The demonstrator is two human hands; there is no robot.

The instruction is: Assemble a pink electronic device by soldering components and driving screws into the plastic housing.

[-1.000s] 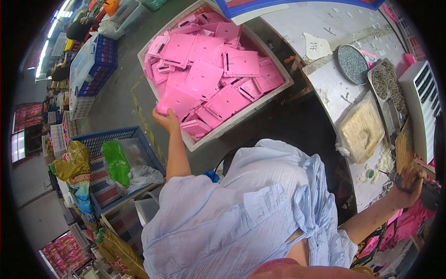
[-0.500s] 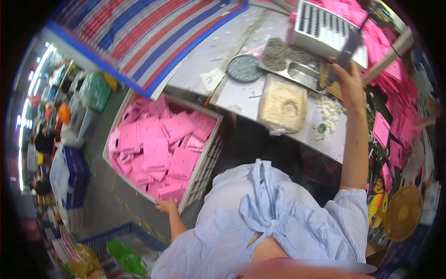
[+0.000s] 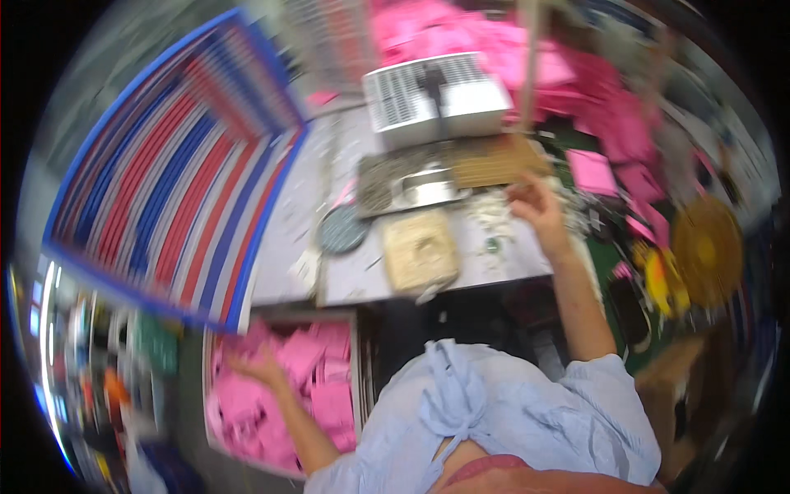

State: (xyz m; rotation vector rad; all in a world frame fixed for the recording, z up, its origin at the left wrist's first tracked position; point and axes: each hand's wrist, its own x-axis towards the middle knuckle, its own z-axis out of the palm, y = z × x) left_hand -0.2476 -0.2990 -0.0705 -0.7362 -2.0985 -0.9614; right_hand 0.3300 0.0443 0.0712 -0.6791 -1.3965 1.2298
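My left hand (image 3: 257, 367) is over a light crate (image 3: 357, 370) of flat pink pieces (image 3: 284, 403). Its fingers are spread, nothing shows in them, and blur hides whether they touch the pieces. My right hand (image 3: 535, 204) hovers at the table's right side, fingers apart and loosely bent, with no held thing visible. Small white parts (image 3: 492, 212) lie scattered next to it. A brown ridged board (image 3: 494, 161) is just beyond. Farther back, a dark upright tool (image 3: 433, 86) stands before a white slotted box (image 3: 469, 119), apart from my hand.
A striped red, white and blue bin (image 3: 164, 181) with a blue rim tilts at the left. On the table (image 3: 354, 284) sit a yellowish block (image 3: 420, 247), a round grey dish (image 3: 342, 230) and a metal tray (image 3: 428, 188). Pink pieces (image 3: 592, 90) heap at the back right.
My right hand has let go of the dark upright tool and come down near the white parts. My left hand has left the crate's rim and is over the pink pieces. The view has turned right.
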